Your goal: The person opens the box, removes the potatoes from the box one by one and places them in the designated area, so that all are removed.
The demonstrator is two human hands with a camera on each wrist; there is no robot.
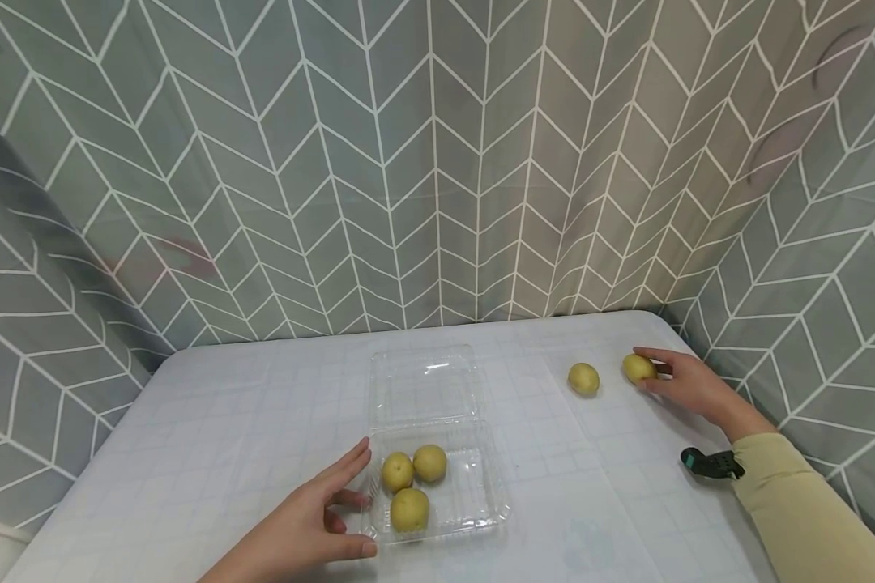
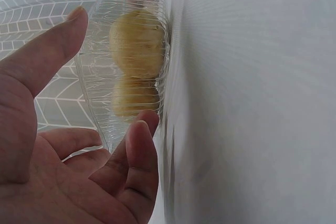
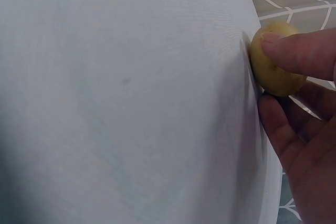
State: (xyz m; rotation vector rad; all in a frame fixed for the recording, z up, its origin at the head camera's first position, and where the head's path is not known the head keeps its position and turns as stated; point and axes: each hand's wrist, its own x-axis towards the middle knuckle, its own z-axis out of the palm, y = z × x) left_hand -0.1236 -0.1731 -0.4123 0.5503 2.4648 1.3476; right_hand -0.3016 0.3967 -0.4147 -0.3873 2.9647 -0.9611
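A clear plastic clamshell container lies with its lid folded back behind it. Three small yellow potatoes sit in its left half. My left hand is at the container's left side, fingers spread and loosely bent; in the left wrist view its fingertips are close to the ribbed wall, and whether they touch it I cannot tell. Far to the right, my right hand holds another potato between thumb and fingers, low at the tablecloth. One more potato lies just left of that hand.
A white cloth covers the table. Grey curtains with white zigzag lines stand behind it and along both sides. A dark strap-like device is at my right wrist, by the pale yellow sleeve.
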